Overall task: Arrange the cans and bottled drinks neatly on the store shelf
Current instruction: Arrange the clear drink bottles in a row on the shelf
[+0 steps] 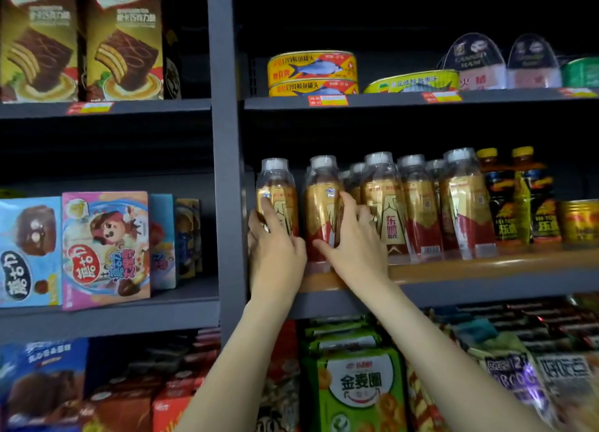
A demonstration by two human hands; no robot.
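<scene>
Head view, drinks shelf. Two gold-labelled bottles are standing upright at the left end of the front row, each being gripped by one hand. The leftmost bottle (276, 198) is standing just beside the grey upright post (227, 159); the left hand (275, 243) is wrapping its lower body, index finger reaching up the label. The second bottle (324, 201) is standing just right of it, a narrow gap between them; the right hand (353, 237) is curling round it from the right, fingers high on the label, thumb low across the front. Both long axes are running vertically, and each bottle is lying directly ahead of its own hand, so neither hand is needing to cross. The gap is looking like the relation to close or even out. Further right, the remaining matching bottles (421, 204) are crowding together, then dark bottles (525, 201) and a gold can (580, 221). Above, fish tins (312, 72) are sitting stacked on the upper shelf (389, 102).
</scene>
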